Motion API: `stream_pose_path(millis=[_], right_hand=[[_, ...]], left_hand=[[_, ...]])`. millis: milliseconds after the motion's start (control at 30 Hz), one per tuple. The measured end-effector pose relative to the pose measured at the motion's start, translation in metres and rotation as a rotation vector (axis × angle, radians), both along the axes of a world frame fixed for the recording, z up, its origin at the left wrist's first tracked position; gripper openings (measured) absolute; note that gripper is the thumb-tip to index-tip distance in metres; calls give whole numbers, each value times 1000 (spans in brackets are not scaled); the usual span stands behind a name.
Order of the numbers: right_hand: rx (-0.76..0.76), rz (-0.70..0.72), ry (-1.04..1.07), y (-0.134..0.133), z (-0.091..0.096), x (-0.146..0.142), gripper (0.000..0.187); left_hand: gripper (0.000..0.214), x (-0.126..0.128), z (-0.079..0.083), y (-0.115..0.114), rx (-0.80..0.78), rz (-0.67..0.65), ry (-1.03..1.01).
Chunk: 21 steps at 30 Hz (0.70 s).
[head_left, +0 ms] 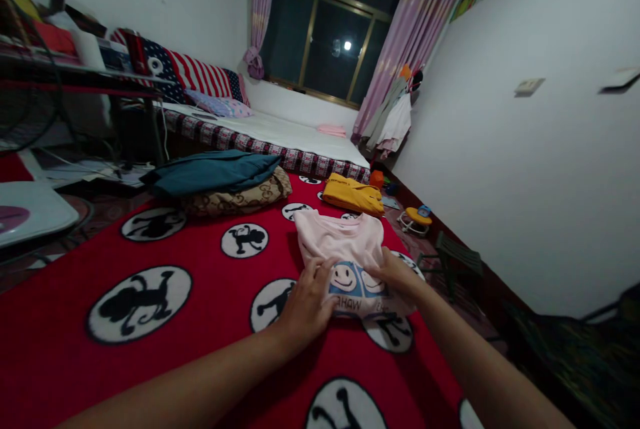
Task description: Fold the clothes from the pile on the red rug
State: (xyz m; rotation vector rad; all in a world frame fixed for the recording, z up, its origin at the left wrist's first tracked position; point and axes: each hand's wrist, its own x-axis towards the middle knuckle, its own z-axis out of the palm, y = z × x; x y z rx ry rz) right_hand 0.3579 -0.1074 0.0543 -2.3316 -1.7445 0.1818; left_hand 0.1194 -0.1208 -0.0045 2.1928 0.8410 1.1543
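A pale pink shirt (334, 232) with a blue smiley-face print and dark lettering is partly folded on the red blanket (210, 309), its neckline pointing away from me. My left hand (311, 292) holds the shirt's left side, fingers bent over the fabric next to the print. On the opposite side my right hand (395, 274) grips the shirt's edge, with some of its fingers hidden by the cloth. Just beyond the neckline lies a folded yellow garment (353, 194). A teal garment (215, 171) rests on a brown patterned one (240, 199) farther left.
Behind the blanket stands a bed (285, 132) with pillows below a curtained window. A cluttered desk (125, 86) is on the left, near a white stool-like seat (35, 212). A small folding stool (457, 252) and a yellow-seated child's stool (419, 217) stand along the right wall.
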Motion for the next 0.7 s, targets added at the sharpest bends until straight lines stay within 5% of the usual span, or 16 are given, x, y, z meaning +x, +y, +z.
stream_pose_path(millis=[133, 233, 367, 467, 567, 633, 700], right_hand=[[165, -65, 134, -23, -20, 16, 40], [297, -85, 439, -39, -26, 5, 42], [379, -128, 961, -73, -35, -55, 53], [210, 158, 1220, -109, -34, -118, 61], [-125, 536, 1033, -133, -11, -153, 30], [-49, 569, 764, -132, 10, -147, 19], [176, 450, 571, -114, 23, -123, 22]], left_hand=[[63, -18, -2, 7, -99, -1, -91], [55, -38, 13, 20, -95, 38, -102], [40, -68, 46, 70, -93, 262, -171], [47, -89, 57, 120, -97, 485, -182], [58, -106, 45, 146, -175, 618, 22], [61, -117, 30, 144, -200, 647, 132], [64, -126, 18, 131, -224, 630, 189]])
